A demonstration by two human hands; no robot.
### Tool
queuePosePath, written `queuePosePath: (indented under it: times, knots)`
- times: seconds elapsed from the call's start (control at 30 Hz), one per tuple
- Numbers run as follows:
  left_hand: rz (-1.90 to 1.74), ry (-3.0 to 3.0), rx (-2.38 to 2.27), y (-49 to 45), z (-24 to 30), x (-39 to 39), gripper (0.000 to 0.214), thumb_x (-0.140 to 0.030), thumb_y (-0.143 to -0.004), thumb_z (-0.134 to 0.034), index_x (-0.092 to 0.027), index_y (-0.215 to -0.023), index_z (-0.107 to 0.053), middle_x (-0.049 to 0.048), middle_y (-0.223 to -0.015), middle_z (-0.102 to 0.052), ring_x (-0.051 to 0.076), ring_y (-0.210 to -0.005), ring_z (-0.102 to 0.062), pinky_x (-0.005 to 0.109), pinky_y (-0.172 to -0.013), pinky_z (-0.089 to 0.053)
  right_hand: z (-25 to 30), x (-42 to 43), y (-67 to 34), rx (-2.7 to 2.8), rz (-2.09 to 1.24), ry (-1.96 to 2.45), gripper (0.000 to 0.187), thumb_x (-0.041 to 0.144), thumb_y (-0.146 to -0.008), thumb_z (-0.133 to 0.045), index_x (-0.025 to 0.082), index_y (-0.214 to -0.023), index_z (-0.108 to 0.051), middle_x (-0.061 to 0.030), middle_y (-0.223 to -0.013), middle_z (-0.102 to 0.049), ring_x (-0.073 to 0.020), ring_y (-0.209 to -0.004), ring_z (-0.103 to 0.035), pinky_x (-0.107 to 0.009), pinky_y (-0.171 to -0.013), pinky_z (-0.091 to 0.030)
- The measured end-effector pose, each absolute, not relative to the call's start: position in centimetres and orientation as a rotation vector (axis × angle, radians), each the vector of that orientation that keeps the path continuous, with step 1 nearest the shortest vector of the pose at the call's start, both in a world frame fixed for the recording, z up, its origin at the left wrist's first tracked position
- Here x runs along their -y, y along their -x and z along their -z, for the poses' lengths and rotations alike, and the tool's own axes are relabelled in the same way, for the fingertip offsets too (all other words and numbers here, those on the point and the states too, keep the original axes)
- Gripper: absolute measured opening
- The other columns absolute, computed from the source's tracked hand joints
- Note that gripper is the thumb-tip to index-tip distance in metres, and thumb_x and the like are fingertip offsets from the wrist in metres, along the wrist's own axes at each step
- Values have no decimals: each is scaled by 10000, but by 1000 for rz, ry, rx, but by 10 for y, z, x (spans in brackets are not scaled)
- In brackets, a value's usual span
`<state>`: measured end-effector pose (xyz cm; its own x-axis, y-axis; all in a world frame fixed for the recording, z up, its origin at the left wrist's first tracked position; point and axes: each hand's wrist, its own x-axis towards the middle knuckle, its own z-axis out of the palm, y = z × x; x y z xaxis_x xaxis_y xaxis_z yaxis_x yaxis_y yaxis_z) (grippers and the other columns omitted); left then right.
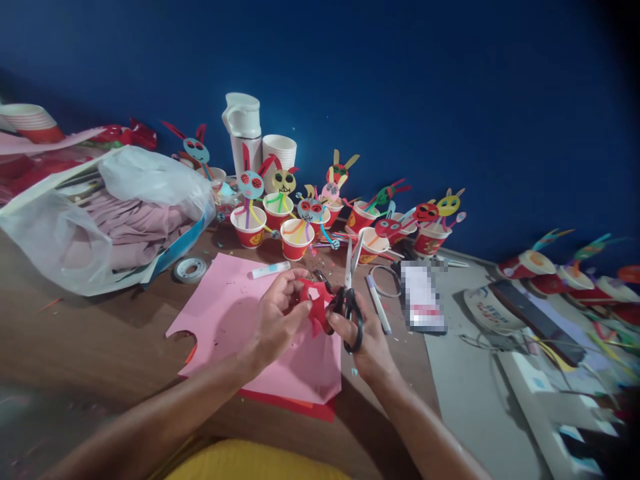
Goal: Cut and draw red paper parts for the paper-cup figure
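Observation:
My left hand [281, 312] pinches a small piece of red paper [316, 308] with a pale patch on it, above a pink sheet of paper [220, 320]. In my right hand [373, 343] is a pair of scissors [353, 300] with black handles; its blades point up and away, a little apart. The right fingers also sit close to the red paper's edge; whether they touch it I cannot tell. Red and orange sheets show from beneath the pink one. A white glue stick or marker [271, 270] lies on the pink sheet's far edge.
Red-and-white paper cups [249, 230] with paper animal figures stand along the blue wall. A tape roll [190, 270], a plastic bag [165, 180] and a white jug [243, 127] are leftward. A marker [379, 303] and a phone [421, 293] lie right; cables and more cups [530, 265] are beyond.

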<state>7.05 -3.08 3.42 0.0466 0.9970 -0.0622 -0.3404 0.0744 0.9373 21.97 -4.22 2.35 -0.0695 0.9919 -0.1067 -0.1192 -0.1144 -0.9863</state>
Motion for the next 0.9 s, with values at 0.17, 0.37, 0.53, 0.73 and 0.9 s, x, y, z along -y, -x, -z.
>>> queuePosePath:
  times: [0.17,0.37,0.53,0.73,0.9]
  knots:
    - [-1257,-886,-943,-68,-33,32,357,-103,-728,-603,-174,-1059,-489,8,-876,-604,96,-741,-594,173,-627,-474,-30,35,-210,1140,-1392,1244,487,213,-594,-730,198,-1035,-522,6,-807,-605,-142,-703,-560,-239,-611,-470]
    - [-1147,-761,-888,-65,-39,30,353,-121,-699,-602,-169,-1031,-492,1,-815,-600,108,-665,-584,213,-581,-473,-35,29,-210,1168,-1355,1313,477,182,-576,-703,202,-1010,-507,20,-770,-591,-142,-682,-568,-236,-573,-473]
    - [-1032,-761,-823,-59,-32,26,350,-87,-639,-557,-173,-978,-547,-6,-777,-605,102,-626,-573,217,-562,-444,-34,24,-217,1208,-1381,1317,493,178,-585,-709,202,-1025,-489,32,-733,-577,-131,-655,-560,-231,-571,-470]
    - [-808,-781,-818,-56,-22,20,185,-183,-639,-632,-130,-809,-585,41,-675,-642,133,-573,-582,241,-528,-410,-33,23,-219,1313,-1376,1311,476,210,-627,-696,199,-1049,-474,14,-760,-571,-139,-687,-560,-251,-610,-476]
    - [-778,-807,-950,-55,-21,19,106,-182,-658,-652,-121,-681,-569,14,-546,-614,72,-416,-485,209,-438,-319,-33,23,-216,1341,-1373,1293,482,258,-640,-708,196,-1056,-475,0,-784,-561,-151,-718,-556,-256,-623,-471]
